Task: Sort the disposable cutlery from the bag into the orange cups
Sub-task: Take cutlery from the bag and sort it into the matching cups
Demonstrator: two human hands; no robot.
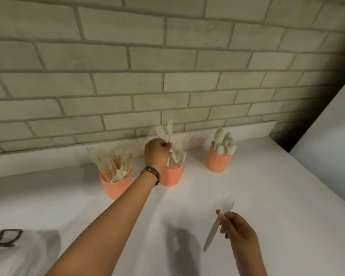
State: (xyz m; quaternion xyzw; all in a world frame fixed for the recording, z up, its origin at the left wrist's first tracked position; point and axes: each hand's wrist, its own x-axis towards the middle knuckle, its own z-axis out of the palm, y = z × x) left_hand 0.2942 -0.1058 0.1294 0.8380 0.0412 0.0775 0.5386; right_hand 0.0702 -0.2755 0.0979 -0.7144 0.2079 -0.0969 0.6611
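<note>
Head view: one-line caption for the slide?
Left hand holds forks over the middle orange cup; right hand holds another fork.

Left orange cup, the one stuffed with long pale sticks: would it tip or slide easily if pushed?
Probably tips readily: the left orange cup holds long pale sticks that fan out to one side well above its rim, likely making it top-heavy. It would likely slide easily too, standing on a smooth white tabletop.

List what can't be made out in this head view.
All in the head view:
- Bag: cut off by left and bottom edges; contents unseen.
- Fork in right hand: tines motion-blurred.
- Middle cup: left side hidden behind left hand, which grips forks.
- Left cup: contents too small to tell apart.
</note>
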